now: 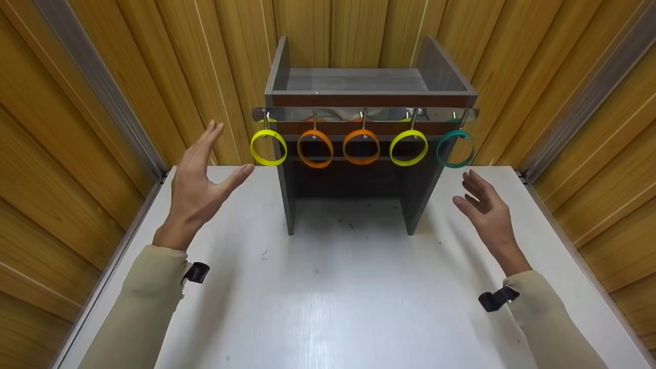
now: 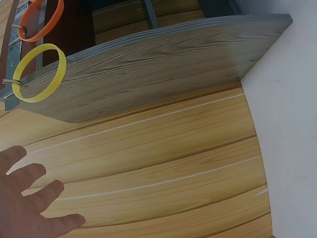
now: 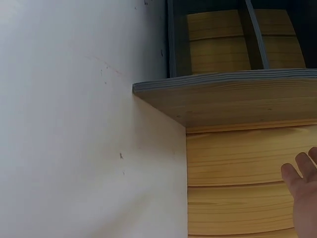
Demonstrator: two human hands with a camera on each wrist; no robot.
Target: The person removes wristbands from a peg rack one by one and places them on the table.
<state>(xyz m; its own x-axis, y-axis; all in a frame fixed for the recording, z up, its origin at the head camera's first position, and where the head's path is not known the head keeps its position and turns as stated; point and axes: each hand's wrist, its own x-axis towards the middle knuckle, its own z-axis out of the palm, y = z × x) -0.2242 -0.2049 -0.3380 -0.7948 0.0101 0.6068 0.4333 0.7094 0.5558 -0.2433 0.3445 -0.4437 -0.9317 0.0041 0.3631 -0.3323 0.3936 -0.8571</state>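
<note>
Several coloured rings hang from hooks on a metal rail across the front of a grey shelf unit. From left to right they are a yellow ring, an orange ring, another orange ring, a second yellow ring and a teal ring. My left hand is raised left of the first yellow ring, fingers extended and thumb apart, touching nothing. Lower right of the teal ring, my right hand hovers with fingers slightly bent and holds nothing.
The shelf unit stands on a white table against wood-patterned wall panels. Similar panels line both sides. Small dark specks mark the table top. A black wrist device sits on the left sleeve, and another black device on the right.
</note>
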